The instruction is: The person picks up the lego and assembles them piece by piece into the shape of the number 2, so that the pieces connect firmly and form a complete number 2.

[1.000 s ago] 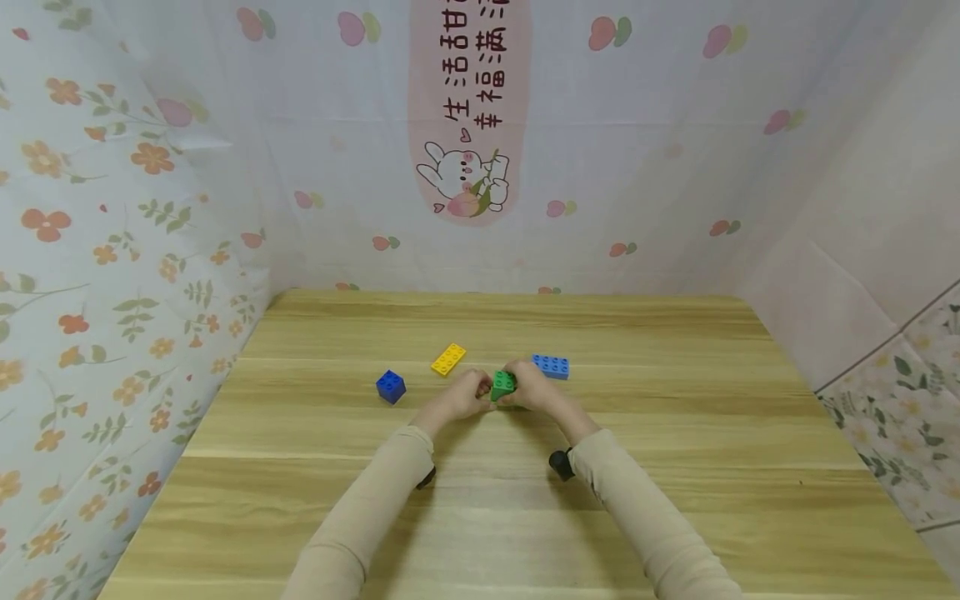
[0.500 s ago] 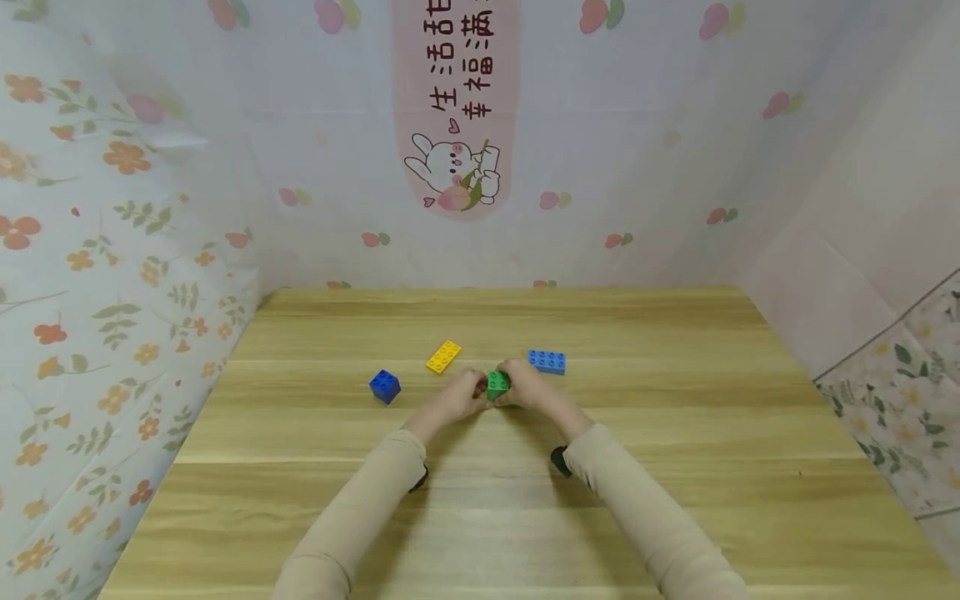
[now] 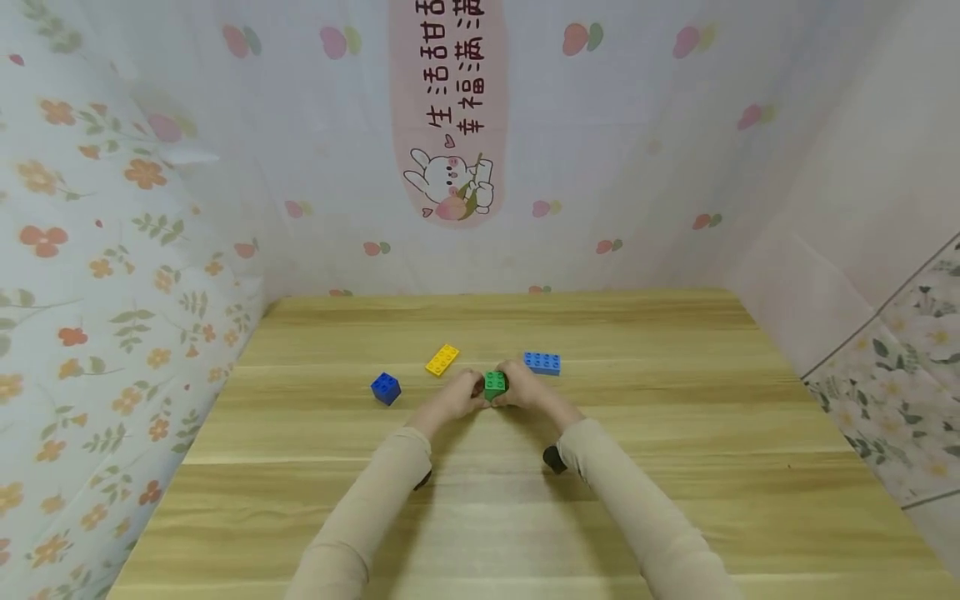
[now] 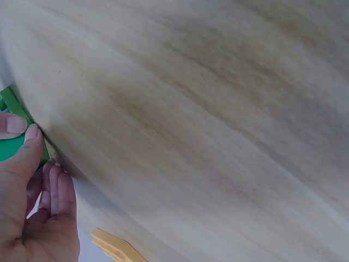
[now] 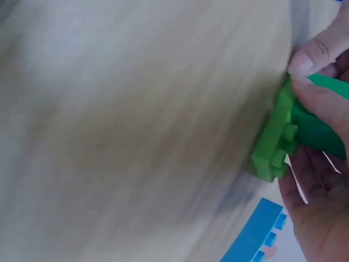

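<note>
Near the middle of the table, both hands hold a pair of green building bricks. The darker green brick sits against the studded face of a light green, thinner brick, which spreads out beyond it in the right wrist view. My left hand pinches the light green brick at its edge, thumb on it and fingers bent below. Gripping the darker green brick from the other side is my right hand, its thumb beside the left thumb. Fingers hide much of where the two bricks meet.
A flat yellow brick lies behind the left hand, and a dark blue cube-like brick to its left. Just behind the right hand is a long blue brick. Patterned cloth hangs behind the wooden table.
The head view has shifted slightly. Both hands stay on the green bricks at nearly the same spot, and the other bricks have not moved on the table.
</note>
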Available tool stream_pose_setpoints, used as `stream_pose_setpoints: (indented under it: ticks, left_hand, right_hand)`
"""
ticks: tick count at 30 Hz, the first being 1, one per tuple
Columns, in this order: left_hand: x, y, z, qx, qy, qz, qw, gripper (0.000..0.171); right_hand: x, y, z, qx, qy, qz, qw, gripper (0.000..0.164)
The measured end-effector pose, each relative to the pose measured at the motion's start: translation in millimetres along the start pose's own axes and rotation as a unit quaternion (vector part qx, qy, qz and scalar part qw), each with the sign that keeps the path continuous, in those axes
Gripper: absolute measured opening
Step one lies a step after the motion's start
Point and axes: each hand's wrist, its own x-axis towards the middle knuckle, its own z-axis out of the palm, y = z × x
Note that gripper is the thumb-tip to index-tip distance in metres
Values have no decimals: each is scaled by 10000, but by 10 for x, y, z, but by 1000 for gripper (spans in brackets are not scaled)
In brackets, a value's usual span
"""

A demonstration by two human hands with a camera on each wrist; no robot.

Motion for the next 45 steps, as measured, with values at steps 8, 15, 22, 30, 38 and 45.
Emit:
stream_pose_setpoints:
  ticks: [8,15,22,30,38,45]
  left_hand:
    - [-27,-39,51,-113,78,-31,9999,34]
    - [-26,-40,42,-84,37,-36,10000,34]
    - [-44,-4,-23,-430,154,-143,9989,44]
    - [-62,37,-4,-1192,332,-196,9921,52]
    - [-33,40,33,-1238,499,-147,9909,40]
    - [-40,3,40,-1417,541,-13,9884,40]
  right_hand:
    - [-176,142,11,239,251,232,9991,53]
    - [-294,292,-272,471,545,249,9971,50]
    - [-309,494,-539,580,1167,524,9901,51]
    - [-284,675,-471,681,1227,951,9855,58]
    - [-195,711,-354,991,1154,1170,9814,58]
    - [-130,737,-337,723,1160,1071,9848,58]
